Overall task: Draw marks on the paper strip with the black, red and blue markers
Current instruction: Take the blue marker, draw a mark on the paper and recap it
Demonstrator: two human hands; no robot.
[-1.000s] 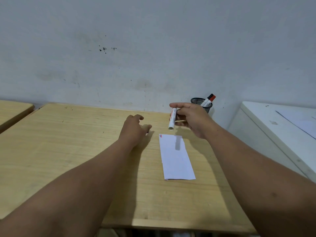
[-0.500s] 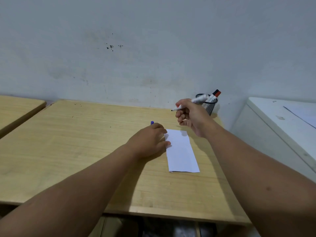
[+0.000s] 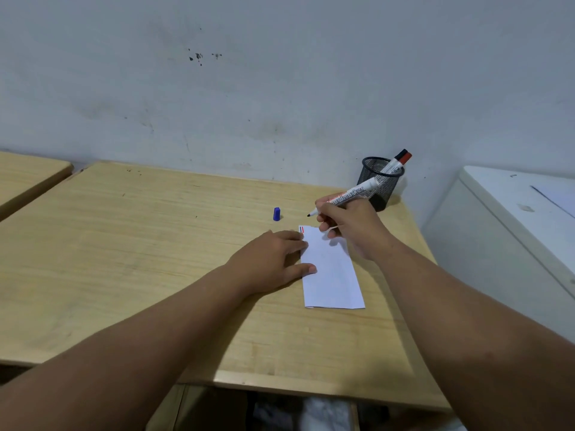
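A white paper strip [image 3: 333, 275] lies on the wooden desk [image 3: 140, 244], with short black and red marks at its far left corner. My left hand [image 3: 270, 262] rests flat on the desk, fingertips on the strip's left edge. My right hand [image 3: 351, 222] grips an uncapped white marker [image 3: 351, 194] like a pen, its dark tip hovering just beyond the strip's far edge. A blue cap [image 3: 276, 214] stands upright on the desk, left of the tip. Two markers with a red and a black cap [image 3: 399, 161] stand in a black mesh cup [image 3: 382, 181].
The mesh cup stands at the desk's back right corner against the grey wall. A white cabinet [image 3: 513, 219] is to the right of the desk. Another wooden desk [image 3: 28, 178] is at the far left.
My left hand moved onto the strip's left edge, leaving the blue cap standing on the desk. My right hand turned the marker into a writing grip and lowered its tip toward the strip's far end.
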